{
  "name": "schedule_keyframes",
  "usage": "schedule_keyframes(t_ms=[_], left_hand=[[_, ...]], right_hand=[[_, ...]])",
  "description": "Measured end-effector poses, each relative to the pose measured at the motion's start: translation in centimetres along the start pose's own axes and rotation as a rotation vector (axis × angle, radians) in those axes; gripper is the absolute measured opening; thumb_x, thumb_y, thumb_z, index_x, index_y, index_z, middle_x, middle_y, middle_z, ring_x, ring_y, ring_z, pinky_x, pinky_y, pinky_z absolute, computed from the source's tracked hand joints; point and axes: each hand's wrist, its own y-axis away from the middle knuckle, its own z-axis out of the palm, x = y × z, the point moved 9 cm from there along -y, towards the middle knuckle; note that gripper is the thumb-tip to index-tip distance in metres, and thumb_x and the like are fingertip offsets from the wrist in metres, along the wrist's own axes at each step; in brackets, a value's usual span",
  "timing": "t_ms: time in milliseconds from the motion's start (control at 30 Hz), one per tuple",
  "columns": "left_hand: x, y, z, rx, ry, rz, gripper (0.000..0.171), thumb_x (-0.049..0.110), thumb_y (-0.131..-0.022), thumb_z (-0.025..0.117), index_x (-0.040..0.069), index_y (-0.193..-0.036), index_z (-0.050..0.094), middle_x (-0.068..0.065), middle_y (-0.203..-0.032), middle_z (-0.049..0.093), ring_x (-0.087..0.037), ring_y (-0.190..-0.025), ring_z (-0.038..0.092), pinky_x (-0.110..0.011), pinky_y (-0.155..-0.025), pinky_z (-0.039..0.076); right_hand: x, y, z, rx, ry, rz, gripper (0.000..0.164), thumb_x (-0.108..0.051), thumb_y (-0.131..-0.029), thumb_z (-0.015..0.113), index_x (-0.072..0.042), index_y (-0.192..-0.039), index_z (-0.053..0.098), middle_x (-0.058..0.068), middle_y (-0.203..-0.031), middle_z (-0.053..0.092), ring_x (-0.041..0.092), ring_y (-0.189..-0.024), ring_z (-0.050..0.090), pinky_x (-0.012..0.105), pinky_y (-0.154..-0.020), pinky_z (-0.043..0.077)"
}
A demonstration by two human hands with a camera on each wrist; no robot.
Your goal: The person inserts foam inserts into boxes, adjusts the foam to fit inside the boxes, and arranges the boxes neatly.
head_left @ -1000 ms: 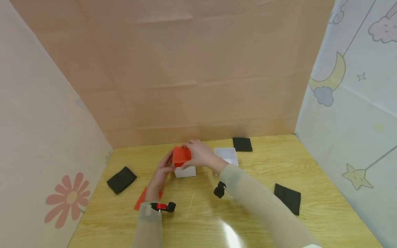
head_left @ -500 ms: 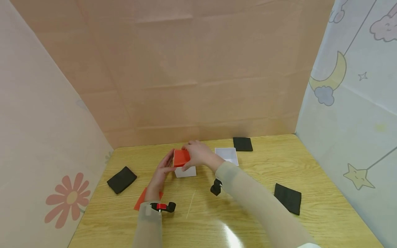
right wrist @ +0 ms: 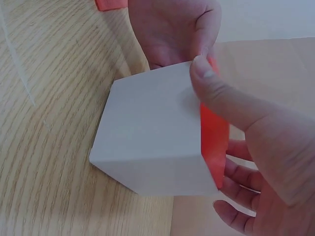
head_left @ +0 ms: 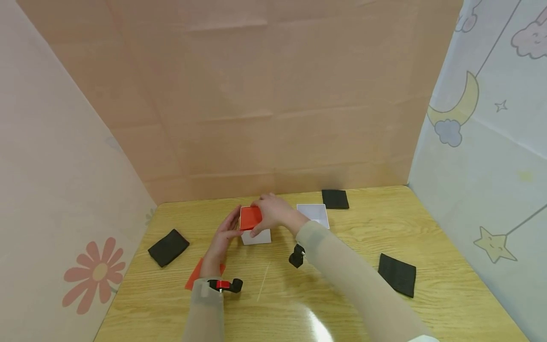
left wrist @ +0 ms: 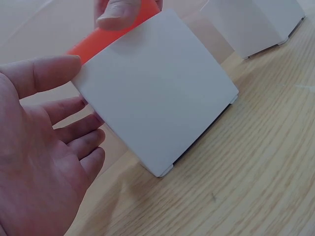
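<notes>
A small open white box (head_left: 256,237) stands at the table's back, left of centre, with a folded red cloth (head_left: 250,217) at its open top. My left hand (head_left: 220,242) holds the box at its left front corner; in the left wrist view its thumb is at the top corner and the fingers lie along the side. From the right, my right hand (head_left: 277,213) grips the red cloth at the rim. The right wrist view shows that thumb (right wrist: 216,91) over the box's top edge and the fingers beyond the cloth. The cloth's lower part is hidden inside the box.
Another open white box (head_left: 312,212) stands just right of my right hand. Black folded cloths lie around: one on the left (head_left: 168,248), one at the back (head_left: 335,199), one on the right (head_left: 397,275). A second red cloth (head_left: 194,278) lies partly under my left wrist.
The red cloth has gone down from above the rim into the top of the white box. My right wrist has shifted slightly left; the left hand stays in place.
</notes>
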Motion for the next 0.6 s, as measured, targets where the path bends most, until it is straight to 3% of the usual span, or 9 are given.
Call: schedule_keyframes(t_ms=[200,600], left_hand=[[-0.13,-0.03,-0.15,0.012,-0.013,-0.002,0.082,-0.008,-0.098,0.056,0.010,-0.171,0.025,-0.008,-0.178,0.018,-0.027,-0.165,0.009,-0.054,-0.130,0.011],[0.12,0.08,0.04,0.009,-0.023,-0.002,0.080,-0.003,-0.099,0.059,0.011,-0.171,0.026,-0.008,-0.178,0.019,-0.028,-0.164,0.010,-0.054,-0.130,0.011]], right_hand=[[0.22,-0.06,0.42,0.021,0.005,-0.041,0.092,-0.072,-0.078,0.085,-0.017,-0.148,0.064,0.006,-0.143,0.061,0.023,-0.119,0.054,0.038,-0.095,0.053],[0.88,-0.44,0.49,0.091,-0.100,-0.009,0.083,-0.059,-0.076,0.094,-0.019,-0.143,0.068,0.007,-0.143,0.061,0.026,-0.124,0.052,0.040,-0.098,0.053]])
